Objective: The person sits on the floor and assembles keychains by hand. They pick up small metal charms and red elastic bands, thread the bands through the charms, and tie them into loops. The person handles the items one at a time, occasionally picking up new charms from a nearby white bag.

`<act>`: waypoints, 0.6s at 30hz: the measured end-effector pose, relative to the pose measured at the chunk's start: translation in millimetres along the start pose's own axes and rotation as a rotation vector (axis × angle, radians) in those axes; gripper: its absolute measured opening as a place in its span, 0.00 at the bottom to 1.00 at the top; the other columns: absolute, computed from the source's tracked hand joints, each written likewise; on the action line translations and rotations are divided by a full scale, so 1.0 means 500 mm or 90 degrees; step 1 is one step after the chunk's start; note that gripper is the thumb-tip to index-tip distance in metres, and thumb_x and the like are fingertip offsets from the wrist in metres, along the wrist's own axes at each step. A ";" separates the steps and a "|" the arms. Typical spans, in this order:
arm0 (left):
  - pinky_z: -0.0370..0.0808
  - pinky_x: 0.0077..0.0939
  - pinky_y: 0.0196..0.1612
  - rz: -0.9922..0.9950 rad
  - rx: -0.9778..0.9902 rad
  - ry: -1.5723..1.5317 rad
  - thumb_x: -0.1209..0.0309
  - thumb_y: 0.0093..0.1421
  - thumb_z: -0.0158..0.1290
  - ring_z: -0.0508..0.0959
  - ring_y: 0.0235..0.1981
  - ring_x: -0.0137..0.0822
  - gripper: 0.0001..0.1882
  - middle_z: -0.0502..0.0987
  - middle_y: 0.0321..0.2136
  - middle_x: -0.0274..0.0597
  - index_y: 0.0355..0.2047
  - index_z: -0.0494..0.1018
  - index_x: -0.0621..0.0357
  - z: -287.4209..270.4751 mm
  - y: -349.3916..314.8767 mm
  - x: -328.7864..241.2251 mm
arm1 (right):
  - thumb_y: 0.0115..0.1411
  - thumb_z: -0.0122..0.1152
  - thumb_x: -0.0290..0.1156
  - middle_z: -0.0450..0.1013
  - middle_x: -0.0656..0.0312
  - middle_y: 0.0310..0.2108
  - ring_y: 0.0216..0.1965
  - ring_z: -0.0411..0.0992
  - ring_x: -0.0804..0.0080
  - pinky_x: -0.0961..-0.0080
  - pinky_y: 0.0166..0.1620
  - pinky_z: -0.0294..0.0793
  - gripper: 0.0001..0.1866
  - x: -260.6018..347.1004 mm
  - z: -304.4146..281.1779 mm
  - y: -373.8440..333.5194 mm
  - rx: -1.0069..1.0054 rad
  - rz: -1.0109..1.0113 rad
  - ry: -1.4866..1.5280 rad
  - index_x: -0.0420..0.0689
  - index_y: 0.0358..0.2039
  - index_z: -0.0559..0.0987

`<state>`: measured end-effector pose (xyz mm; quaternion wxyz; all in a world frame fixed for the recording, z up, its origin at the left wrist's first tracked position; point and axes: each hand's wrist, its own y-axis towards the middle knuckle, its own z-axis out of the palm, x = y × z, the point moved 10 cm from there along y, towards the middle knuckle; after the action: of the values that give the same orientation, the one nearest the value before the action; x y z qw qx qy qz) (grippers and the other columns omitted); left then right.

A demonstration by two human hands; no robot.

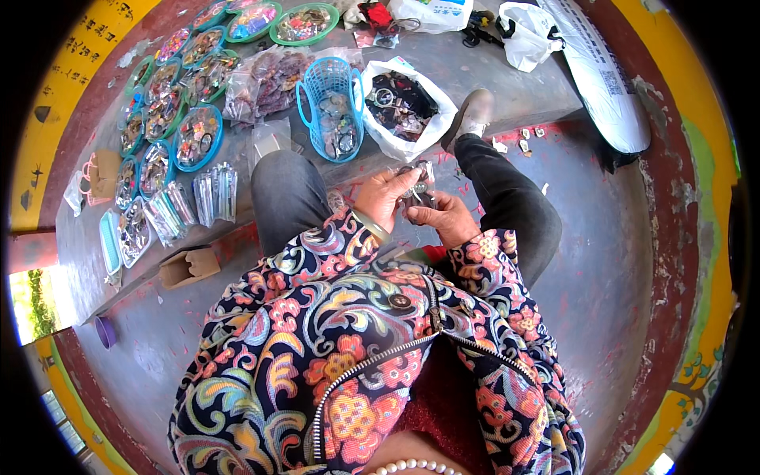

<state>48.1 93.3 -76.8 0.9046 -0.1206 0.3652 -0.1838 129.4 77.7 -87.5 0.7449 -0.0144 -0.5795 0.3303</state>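
Observation:
My left hand [381,198] and my right hand [450,219] meet in front of my knees, fingers closed on small dark pieces with shiny, clear-looking parts [419,191]. Their exact kind is too small to make out, and the fingers partly cover them. Just beyond my hands stands a white plastic bag [402,145], its mouth spread around dark and pale small items. Left of that bag is a blue handled plastic basket [301,89] with small packaged pieces inside.
Round trays [198,168] of small trinkets crowd the ledge's left side, near clear bags of brownish pieces [265,87] and bundled slim packets [214,194]. An opened cardboard box [188,267] lies below. A large white sack [608,95] leans at the right.

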 end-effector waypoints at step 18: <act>0.73 0.29 0.39 -0.081 0.022 -0.028 0.70 0.57 0.48 0.74 0.37 0.36 0.12 0.73 0.34 0.44 0.37 0.69 0.66 -0.008 0.003 0.033 | 0.47 0.62 0.23 0.74 0.61 0.24 0.27 0.70 0.77 0.81 0.34 0.68 0.07 -0.021 -0.004 0.001 -0.033 -0.005 -0.051 0.36 0.29 0.77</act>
<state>56.7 87.7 -90.2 0.9008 -0.1320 0.3337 -0.2444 129.5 73.3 -97.5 0.7216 -0.0186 -0.6174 0.3127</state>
